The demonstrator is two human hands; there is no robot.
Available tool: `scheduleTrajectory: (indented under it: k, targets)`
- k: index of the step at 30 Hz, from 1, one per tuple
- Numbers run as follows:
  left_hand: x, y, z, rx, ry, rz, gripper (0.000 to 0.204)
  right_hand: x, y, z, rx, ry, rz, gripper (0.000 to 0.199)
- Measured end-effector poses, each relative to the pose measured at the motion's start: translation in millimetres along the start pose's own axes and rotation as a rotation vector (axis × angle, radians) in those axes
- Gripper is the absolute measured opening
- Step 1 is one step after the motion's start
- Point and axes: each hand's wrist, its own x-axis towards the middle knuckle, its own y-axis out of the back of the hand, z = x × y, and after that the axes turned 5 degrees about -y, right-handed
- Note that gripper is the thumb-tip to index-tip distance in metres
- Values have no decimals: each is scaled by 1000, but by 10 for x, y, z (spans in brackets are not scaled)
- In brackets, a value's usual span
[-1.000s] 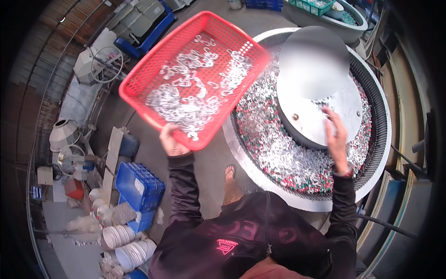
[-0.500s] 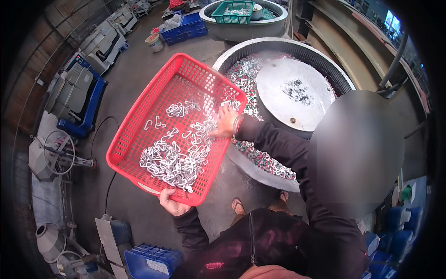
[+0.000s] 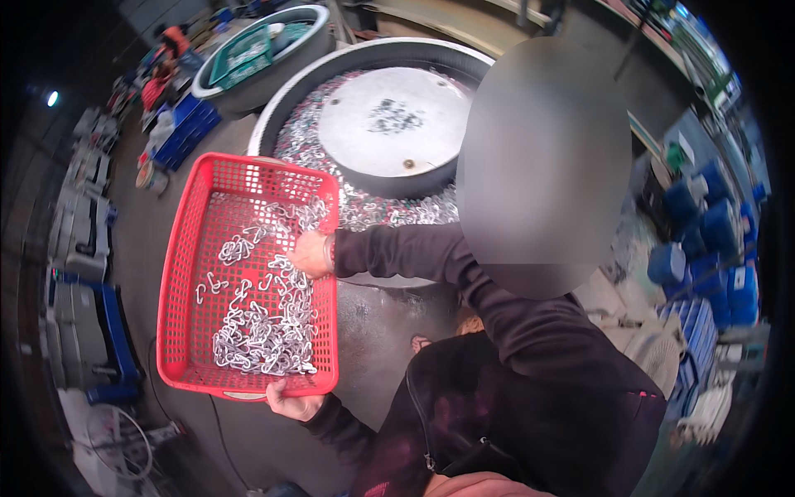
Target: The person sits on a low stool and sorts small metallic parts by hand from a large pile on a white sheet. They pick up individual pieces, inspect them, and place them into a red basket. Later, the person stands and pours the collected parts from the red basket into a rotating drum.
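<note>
A red perforated plastic basket [image 3: 178,282] is held out at my left, next to a large round tub. Small silvery hook-shaped metal pieces [image 3: 261,344] are heaped at its near right part, with smaller groups farther back. My left hand [image 3: 294,402] is closed on the near rim, its thumb over the edge. My right hand [image 3: 312,253] reaches across the right rim into the basket, fingers apart and low against the pieces there. The fingertips are partly hidden, and I see nothing lifted in that hand.
Behind the basket stands the round tub [image 3: 265,124], full of mixed small pieces around a grey central disc [image 3: 389,124]. A second tub [image 3: 310,37] carries a green basket [image 3: 240,62]. Blue crates [image 3: 189,132] lie at far left; blue containers [image 3: 716,228] stand right. Machines line the left.
My view has turned, so the tub and basket sit farther left. The basket appears straighter and lower. My left hand keeps its hold; my right hand stays inside at the right rim.
</note>
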Motion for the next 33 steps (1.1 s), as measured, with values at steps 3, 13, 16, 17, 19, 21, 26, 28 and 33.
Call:
scheduleTrajectory:
  k: [3, 13, 16, 17, 19, 21, 26, 28, 33]
  targets:
    - [-17, 54, 60, -36, 41, -131, 52, -196, 87, -232, -108, 58, 82, 14]
    - [-360, -147, 196, 41, 103, -220, 44, -1319, 1281, 338, 1389, -139, -253, 20]
    - [-386, -251, 266, 68, 184, -178, 59, -2056, 1694, 1011, 1569, -246, -220, 20]
    - [-427, -282, 270, 35, 209, -227, 62, -2337, 1787, 1256, 1590, -234, -150, 21]
    - [-501, -384, 265, 37, 202, -202, 70, -2868, 1878, 1780, 1511, -258, -26, 16]
    - [-599, -545, 227, 45, 185, -289, 69, -3335, 1793, 2312, 1344, -450, 112, 20]
    - [-589, -1343, 110, 171, 136, -335, 71, -3859, 953, 3397, 1039, -859, 91, 39]
    - [-565, -1716, 30, 211, 140, -345, 70, -3810, 581, 3593, 317, -994, -55, 74]
    - [-197, -2941, -482, 180, 388, -1016, 56, -3658, 426, 3709, 642, -767, 283, 83]
